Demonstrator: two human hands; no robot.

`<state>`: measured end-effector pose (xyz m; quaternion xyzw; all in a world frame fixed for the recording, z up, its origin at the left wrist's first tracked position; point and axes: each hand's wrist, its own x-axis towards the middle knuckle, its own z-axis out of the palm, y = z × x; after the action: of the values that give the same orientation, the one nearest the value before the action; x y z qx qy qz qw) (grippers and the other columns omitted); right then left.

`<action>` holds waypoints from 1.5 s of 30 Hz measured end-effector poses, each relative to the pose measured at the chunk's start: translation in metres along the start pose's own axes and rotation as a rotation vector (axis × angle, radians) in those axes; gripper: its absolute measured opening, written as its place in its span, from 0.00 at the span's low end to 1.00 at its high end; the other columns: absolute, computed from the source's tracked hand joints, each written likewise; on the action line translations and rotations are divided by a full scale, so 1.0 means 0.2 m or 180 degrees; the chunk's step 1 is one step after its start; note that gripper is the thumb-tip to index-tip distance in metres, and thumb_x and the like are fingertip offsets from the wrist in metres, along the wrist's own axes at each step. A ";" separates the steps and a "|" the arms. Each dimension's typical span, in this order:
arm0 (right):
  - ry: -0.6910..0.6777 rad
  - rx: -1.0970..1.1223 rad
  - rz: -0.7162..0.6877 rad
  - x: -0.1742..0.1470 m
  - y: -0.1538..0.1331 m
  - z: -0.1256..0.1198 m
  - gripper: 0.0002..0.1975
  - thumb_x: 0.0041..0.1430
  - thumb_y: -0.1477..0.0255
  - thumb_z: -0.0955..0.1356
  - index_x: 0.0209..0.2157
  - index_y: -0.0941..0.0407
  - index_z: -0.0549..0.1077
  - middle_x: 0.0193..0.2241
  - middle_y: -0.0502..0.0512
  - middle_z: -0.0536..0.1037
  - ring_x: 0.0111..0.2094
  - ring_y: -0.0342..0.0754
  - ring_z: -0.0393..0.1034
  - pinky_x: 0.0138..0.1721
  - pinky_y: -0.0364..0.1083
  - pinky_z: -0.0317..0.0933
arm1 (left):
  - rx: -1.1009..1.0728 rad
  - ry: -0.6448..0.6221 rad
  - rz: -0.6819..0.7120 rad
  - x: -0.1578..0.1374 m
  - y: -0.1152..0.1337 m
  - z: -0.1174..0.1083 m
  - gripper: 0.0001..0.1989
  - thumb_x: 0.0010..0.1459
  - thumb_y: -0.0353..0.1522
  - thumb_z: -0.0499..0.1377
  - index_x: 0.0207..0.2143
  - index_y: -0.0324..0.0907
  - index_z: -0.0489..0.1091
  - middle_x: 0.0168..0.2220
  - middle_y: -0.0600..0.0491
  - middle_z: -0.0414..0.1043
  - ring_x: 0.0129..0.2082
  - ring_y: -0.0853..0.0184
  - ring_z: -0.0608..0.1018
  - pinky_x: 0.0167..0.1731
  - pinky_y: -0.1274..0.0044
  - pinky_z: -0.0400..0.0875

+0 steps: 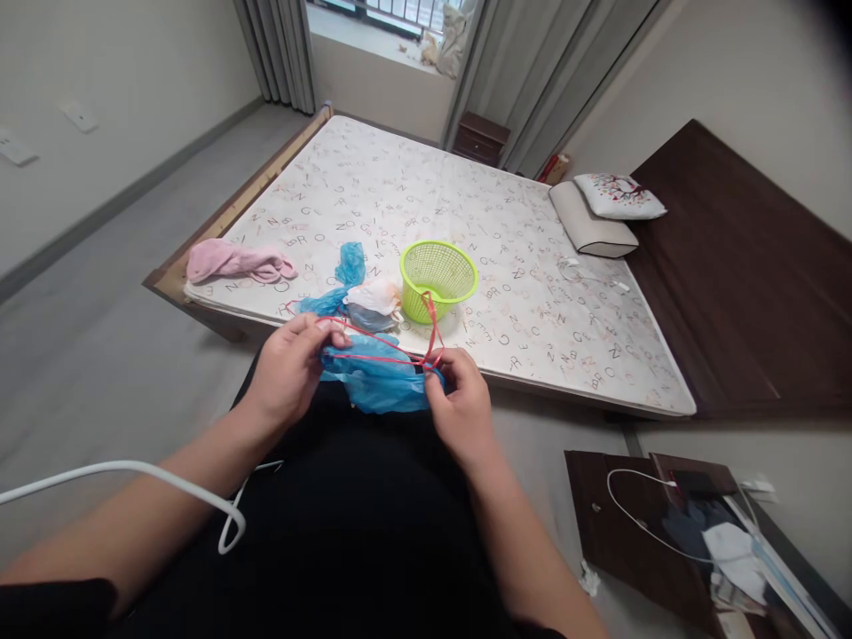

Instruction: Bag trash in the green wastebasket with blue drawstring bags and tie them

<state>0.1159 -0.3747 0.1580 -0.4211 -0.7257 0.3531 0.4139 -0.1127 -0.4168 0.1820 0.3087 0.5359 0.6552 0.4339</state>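
A blue plastic bag [382,382] with a red drawstring [379,358] is stretched between my two hands, above my lap. My left hand [293,359] pinches the left side of its rim and string. On the other side, my right hand [459,390] grips the rim, and a loop of red string stands up from it. Just beyond, on the mattress, lie another crumpled blue bag [351,264] and a whitish plastic bag [374,300]. A green mesh basket [439,271] stands upright beside them; the bottom visible inside is bare.
The patterned mattress [493,240] carries a pink cloth [236,263] at left and pillows [619,195] at right. A white cable [133,465] crosses my left forearm. A cluttered dark nightstand [619,524] stands at lower right.
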 end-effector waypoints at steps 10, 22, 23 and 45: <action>-0.0008 -0.0001 0.0379 0.01 0.00 0.01 0.07 0.62 0.73 0.68 0.42 0.53 0.75 0.37 0.51 0.75 0.35 0.46 0.67 0.40 0.47 0.63 | -0.0646 -0.0556 -0.0642 0.01 0.00 -0.04 0.21 0.65 0.52 0.62 0.37 0.43 0.73 0.14 0.61 0.64 0.09 0.76 0.55 0.24 0.75 0.73; 0.0490 0.0410 0.0817 0.00 0.10 0.01 0.13 0.62 0.73 0.67 0.47 0.54 0.75 0.40 0.54 0.79 0.35 0.47 0.72 0.39 0.47 0.66 | 0.0786 -0.1831 -0.0607 0.10 0.09 -0.20 0.30 0.55 0.42 0.71 0.61 0.50 0.75 0.38 0.49 0.82 0.15 0.77 0.63 0.15 0.81 0.58; 0.0580 0.0531 0.0818 0.00 0.09 0.01 0.12 0.62 0.73 0.67 0.47 0.53 0.75 0.40 0.54 0.79 0.37 0.48 0.73 0.40 0.47 0.67 | 0.1262 -0.2150 -0.0633 0.10 0.10 -0.20 0.29 0.53 0.42 0.72 0.58 0.49 0.77 0.35 0.51 0.81 0.18 0.73 0.68 0.17 0.81 0.60; 0.0793 0.1544 0.1545 0.02 0.12 0.05 0.12 0.61 0.67 0.69 0.46 0.52 0.73 0.38 0.49 0.79 0.28 0.42 0.68 0.31 0.44 0.64 | -0.1844 -0.0353 -0.0267 0.20 0.06 -0.29 0.18 0.78 0.34 0.45 0.45 0.43 0.76 0.29 0.57 0.84 0.07 0.77 0.63 0.30 0.70 0.83</action>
<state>0.1136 -0.3626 0.1345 -0.5105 -0.4437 0.5489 0.4911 -0.1831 -0.4056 0.1768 0.1849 0.3142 0.7445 0.5593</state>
